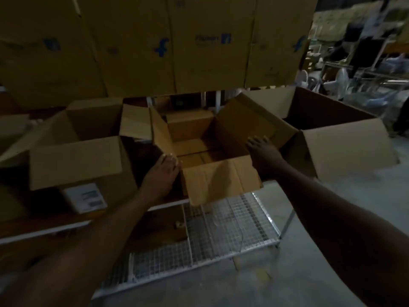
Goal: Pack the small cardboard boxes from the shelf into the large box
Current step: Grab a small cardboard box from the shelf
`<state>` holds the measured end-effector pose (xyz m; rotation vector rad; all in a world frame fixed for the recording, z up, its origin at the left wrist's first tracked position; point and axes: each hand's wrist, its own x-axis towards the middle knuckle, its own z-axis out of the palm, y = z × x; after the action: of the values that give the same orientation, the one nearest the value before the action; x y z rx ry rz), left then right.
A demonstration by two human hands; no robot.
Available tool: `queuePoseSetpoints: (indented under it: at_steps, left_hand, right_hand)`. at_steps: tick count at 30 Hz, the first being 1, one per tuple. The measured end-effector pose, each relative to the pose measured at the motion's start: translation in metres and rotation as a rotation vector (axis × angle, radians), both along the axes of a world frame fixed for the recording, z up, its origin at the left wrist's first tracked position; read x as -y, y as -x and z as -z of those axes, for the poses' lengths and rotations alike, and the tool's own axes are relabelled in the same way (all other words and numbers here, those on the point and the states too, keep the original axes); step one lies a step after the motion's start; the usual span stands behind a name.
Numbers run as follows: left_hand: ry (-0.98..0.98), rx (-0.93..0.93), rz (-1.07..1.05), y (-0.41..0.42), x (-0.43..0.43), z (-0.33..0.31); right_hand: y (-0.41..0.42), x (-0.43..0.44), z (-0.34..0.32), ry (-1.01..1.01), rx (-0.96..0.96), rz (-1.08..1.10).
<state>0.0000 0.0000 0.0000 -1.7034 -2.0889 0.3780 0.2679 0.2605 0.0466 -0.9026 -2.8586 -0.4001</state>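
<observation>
The light is dim, and both bare arms reach in from the bottom of the frame toward an open cardboard box (205,149) at the centre. Its four flaps stand or fold outward: the near flap (221,180) hangs toward the viewer over the shelf edge, the left flap (162,134) stands up, and the right flap (250,120) leans away to the right. The inside looks bare apart from its own bottom flaps, though the shadow hides the corners.

The left hand (162,173) lies against the box's near left corner, fingers stretched forward along the outside wall; the grip looks released, flat on the cardboard rather than closed on it. The right hand (263,151) rests palm down on the near right corner, fingers spread over the base of the right flap, its grip likewise released and pressing rather than clenched.

To the left of centre stands another open box (75,160) with a white printed label (85,197) on its near side. To the right sits a wider open box (332,138), its pale flaps spread out. All three rest on a shelf (44,234) with a white front rail. Below it, at lower centre, a wire mesh shelf (221,224) shows, with grey floor (287,273) beneath.

Across the top of the frame runs a row of tall closed cartons (199,52) printed with blue logos. In the upper right, blurred clutter fills the background, too unclear to name.
</observation>
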Motion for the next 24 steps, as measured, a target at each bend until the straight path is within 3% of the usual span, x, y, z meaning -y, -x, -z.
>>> queuePoseSetpoints:
  at_steps: [6, 11, 21, 24]
  left_hand:
    - [-0.036, -0.038, 0.12, 0.039, -0.06, 0.052]
    - [0.107, -0.164, 0.169, 0.045, -0.093, 0.071]
    - [-0.227, 0.084, 0.158, 0.05, -0.114, 0.035]
    - [-0.222, 0.024, 0.088, 0.042, -0.109, 0.033]
  right_hand:
    - [0.019, -0.05, 0.067, 0.115, 0.074, 0.053]
    - [0.043, -0.089, 0.088, 0.16, 0.143, -0.021]
    - [0.023, -0.162, 0.076, -0.001, 0.043, -0.414]
    - [0.031, -0.172, 0.062, -0.032, 0.045, -0.537]
